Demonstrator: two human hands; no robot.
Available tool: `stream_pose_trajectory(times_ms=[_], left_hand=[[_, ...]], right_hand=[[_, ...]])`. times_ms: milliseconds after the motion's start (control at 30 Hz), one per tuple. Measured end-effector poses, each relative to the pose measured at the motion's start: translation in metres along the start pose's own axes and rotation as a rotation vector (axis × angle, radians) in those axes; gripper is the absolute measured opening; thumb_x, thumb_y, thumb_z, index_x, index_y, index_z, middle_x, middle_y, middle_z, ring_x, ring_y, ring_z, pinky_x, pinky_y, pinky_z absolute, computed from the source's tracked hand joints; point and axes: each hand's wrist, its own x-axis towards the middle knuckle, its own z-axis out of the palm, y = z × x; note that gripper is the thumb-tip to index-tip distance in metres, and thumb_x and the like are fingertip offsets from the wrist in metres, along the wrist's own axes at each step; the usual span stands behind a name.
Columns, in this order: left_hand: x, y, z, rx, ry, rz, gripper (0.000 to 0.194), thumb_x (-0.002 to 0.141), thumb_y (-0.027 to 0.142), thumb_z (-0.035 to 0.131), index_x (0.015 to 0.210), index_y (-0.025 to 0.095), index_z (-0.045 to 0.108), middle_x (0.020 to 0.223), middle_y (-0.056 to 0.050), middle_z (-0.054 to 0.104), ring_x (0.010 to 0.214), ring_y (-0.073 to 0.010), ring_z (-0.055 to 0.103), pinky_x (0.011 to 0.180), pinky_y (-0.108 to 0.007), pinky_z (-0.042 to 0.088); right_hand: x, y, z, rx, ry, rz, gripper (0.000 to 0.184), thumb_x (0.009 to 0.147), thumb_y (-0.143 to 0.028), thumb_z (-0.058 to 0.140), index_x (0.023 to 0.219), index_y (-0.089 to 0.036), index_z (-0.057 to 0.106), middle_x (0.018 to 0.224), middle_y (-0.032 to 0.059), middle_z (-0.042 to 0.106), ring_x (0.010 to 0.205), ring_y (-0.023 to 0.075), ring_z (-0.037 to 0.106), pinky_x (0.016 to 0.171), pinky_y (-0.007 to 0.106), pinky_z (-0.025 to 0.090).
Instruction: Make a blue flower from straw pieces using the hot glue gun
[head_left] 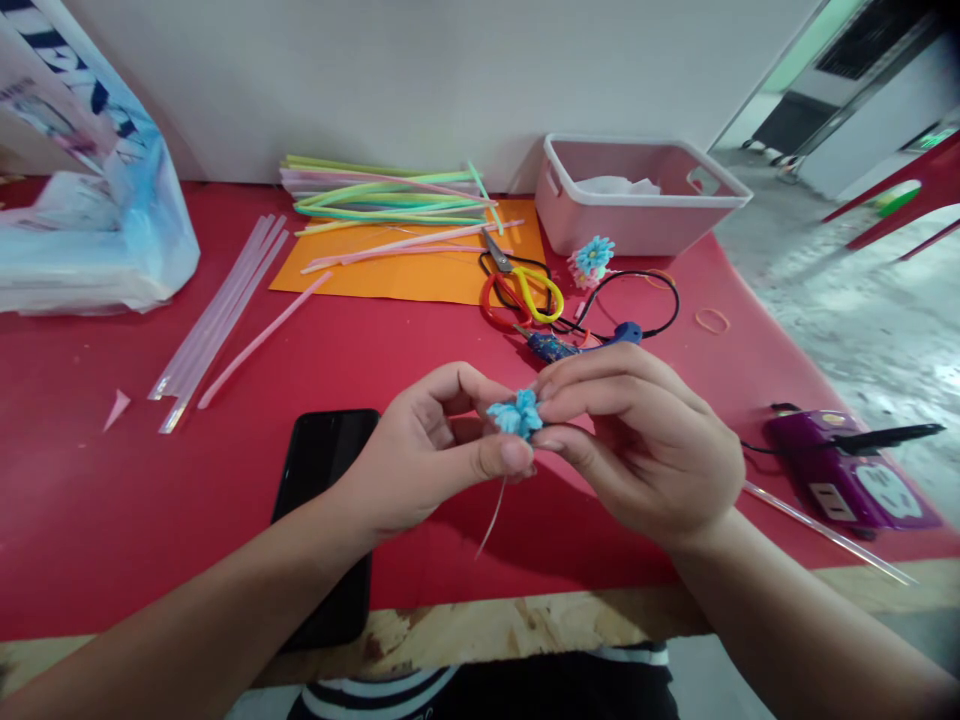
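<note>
Between my two hands, above the front of the red table (202, 520), is a small blue fuzzy flower (517, 414). My left hand (442, 450) pinches it from the left, thumb in front and fingers behind. From the right, my right hand (637, 430) grips its edge between thumb and fingertips. A thin pale strand (491, 520) hangs below the flower. Just beyond my right hand lies a blue glue gun (555, 347), partly hidden by the fingers. Scissors (525, 285) with red and yellow handles rest behind it.
Pipe cleaners (390, 195) lie on an orange sheet (360, 283). Behind stands a pink basket (637, 220), with a finished-looking flower (592, 260) before it. Clear sticks (225, 310) and a plastic bag (97, 200) are left. A phone (330, 470) lies under my left forearm; a purple power box (855, 475) sits right.
</note>
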Motion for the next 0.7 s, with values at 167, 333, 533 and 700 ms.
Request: stream_pose_trajectory(times_ms=[167, 333, 533, 700], left_hand=[[0.0014, -0.0013, -0.0021, 0.028, 0.072, 0.085, 0.029, 0.073, 0.017, 0.086, 0.097, 0.021, 0.071, 0.095, 0.000, 0.073, 0.082, -0.0112, 0.071, 0.074, -0.020, 0.058], [0.0022, -0.0015, -0.0004, 0.050, 0.109, 0.155, 0.029, 0.071, 0.014, 0.087, 0.095, 0.022, 0.074, 0.096, 0.001, 0.073, 0.084, -0.0090, 0.069, 0.077, -0.017, 0.057], [-0.0002, -0.0009, 0.0014, 0.042, 0.111, 0.120, 0.043, 0.067, 0.011, 0.088, 0.106, 0.025, 0.077, 0.097, 0.000, 0.074, 0.087, -0.0115, 0.069, 0.079, -0.020, 0.058], [0.0004, -0.0010, 0.0009, 0.016, 0.082, 0.072, 0.042, 0.067, 0.012, 0.089, 0.105, 0.024, 0.077, 0.101, -0.002, 0.077, 0.087, -0.0141, 0.070, 0.081, -0.024, 0.058]], right_hand=[[-0.0030, 0.0030, 0.0010, -0.015, 0.068, 0.026, 0.017, 0.083, -0.013, 0.075, 0.098, -0.020, 0.070, 0.098, 0.0082, 0.068, 0.094, 0.0211, 0.069, 0.084, 0.039, 0.059], [-0.0056, 0.0041, 0.0012, 0.021, 0.072, 0.021, 0.022, 0.081, -0.016, 0.075, 0.100, -0.024, 0.070, 0.101, 0.0076, 0.066, 0.096, 0.0246, 0.068, 0.086, 0.046, 0.058], [-0.0054, 0.0041, -0.0016, 0.040, 0.047, -0.010, 0.023, 0.078, -0.013, 0.075, 0.098, -0.025, 0.071, 0.102, 0.0082, 0.065, 0.096, 0.0251, 0.067, 0.085, 0.045, 0.058], [-0.0043, 0.0031, -0.0030, 0.047, 0.007, -0.018, 0.027, 0.080, -0.010, 0.070, 0.101, -0.027, 0.071, 0.104, 0.0084, 0.064, 0.098, 0.0258, 0.066, 0.085, 0.047, 0.058]])
